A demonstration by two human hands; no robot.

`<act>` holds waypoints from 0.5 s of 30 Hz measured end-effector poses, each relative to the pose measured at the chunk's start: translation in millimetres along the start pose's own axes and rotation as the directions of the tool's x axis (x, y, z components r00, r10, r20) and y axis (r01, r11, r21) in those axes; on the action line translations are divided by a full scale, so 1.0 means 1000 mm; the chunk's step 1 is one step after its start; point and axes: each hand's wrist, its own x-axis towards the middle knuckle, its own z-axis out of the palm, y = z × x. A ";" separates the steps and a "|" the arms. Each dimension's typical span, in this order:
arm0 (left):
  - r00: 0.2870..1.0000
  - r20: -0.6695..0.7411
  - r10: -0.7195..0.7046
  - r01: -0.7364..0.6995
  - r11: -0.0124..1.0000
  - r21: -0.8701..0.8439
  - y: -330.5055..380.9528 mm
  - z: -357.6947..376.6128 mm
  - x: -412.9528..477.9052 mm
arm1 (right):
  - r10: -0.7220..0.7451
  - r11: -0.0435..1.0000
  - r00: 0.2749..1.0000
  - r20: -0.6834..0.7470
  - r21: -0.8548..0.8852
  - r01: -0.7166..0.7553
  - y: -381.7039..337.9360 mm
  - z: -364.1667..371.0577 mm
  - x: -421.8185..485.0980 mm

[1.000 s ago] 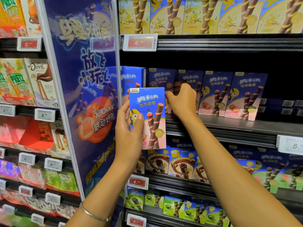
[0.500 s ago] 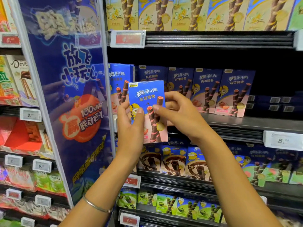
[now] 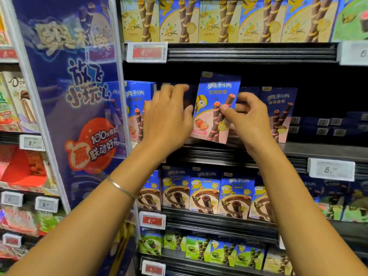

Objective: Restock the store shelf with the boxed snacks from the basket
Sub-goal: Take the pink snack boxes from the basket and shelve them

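Spanning the view, the shelf (image 3: 308,150) is lined with a row of blue boxes (image 3: 278,112), and the opening in that row is judged the target. The box (image 3: 216,108) is held tilted just above the shelf's front edge; it should be squared upright and then slid back level. It is pinched at its right edge by the right hand (image 3: 249,120). The left hand (image 3: 169,118), fingers loosely spread and gripping nothing, is rested against its left edge.

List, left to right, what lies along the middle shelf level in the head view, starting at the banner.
banner → left box → left hand → held box → right hand → right box → flat dark boxes
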 end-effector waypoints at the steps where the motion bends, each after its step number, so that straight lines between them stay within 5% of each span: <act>1: 0.999 0.019 0.046 -0.049 0.988 0.147 0.000 -0.004 0.010 | 0.007 0.999 1.000 -0.012 -0.037 -0.008 0.004 -0.001 0.005; 5: 0.976 0.210 0.062 -0.148 0.895 0.421 0.004 -0.005 0.046 | -0.010 0.972 0.999 -0.040 -0.236 0.000 0.021 0.004 0.014; 11: 0.938 0.343 0.057 -0.236 0.828 0.508 0.002 0.004 0.067 | -0.054 0.872 0.997 -0.051 -0.489 0.022 0.033 0.009 0.016; 15: 0.930 0.362 0.061 -0.263 0.798 0.543 -0.002 0.006 0.069 | -0.082 0.860 0.994 -0.066 -0.510 0.037 0.031 0.010 0.016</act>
